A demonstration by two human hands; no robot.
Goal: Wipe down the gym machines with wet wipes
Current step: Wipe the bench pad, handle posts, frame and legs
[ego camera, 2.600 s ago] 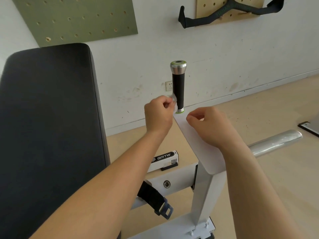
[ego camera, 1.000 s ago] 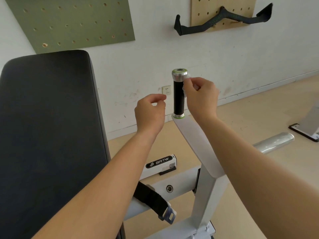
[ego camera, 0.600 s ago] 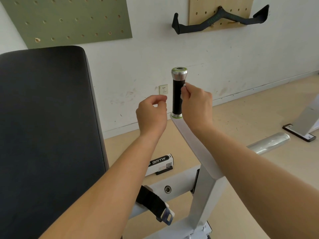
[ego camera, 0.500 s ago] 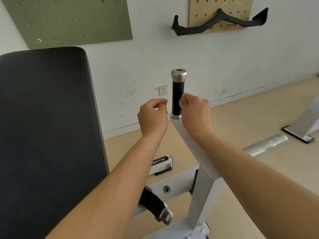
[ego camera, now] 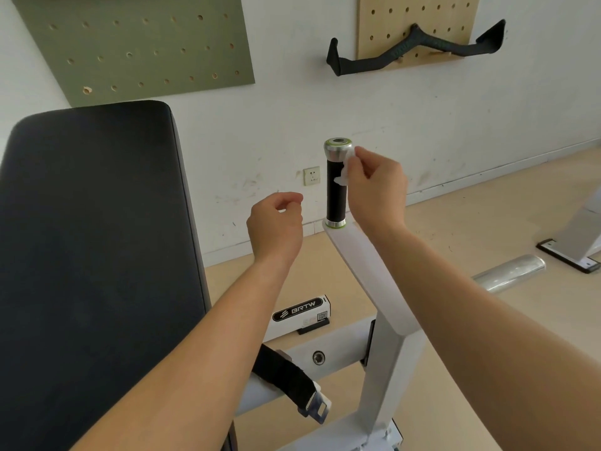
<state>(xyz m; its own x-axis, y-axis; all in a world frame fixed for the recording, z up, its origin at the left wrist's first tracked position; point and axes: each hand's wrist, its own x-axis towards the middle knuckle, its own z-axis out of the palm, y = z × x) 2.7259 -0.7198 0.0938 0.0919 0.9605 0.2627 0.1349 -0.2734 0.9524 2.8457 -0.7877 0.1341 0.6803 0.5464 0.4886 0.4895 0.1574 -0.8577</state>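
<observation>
My right hand [ego camera: 377,187] has slid up the handle [ego camera: 336,196], fingers pinching the wet wipe [ego camera: 344,172] against its metal cap; my left hand [ego camera: 274,229] stays left of the handle, fingers loosely curled, empty.

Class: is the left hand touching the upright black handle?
No: the left hand is clear of the handle; only the right hand presses the wet wipe to it.

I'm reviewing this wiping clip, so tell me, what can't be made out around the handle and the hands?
Head view only.
Wipe: mostly hidden by the right hand; only a crumpled edge shows.
Left hand: curled fingers hide its palm; whether it holds anything is unclear.
Handle: far side hidden by itself.
Label: small print too small to read.
Pad: cut off by the left and bottom edges.
</observation>
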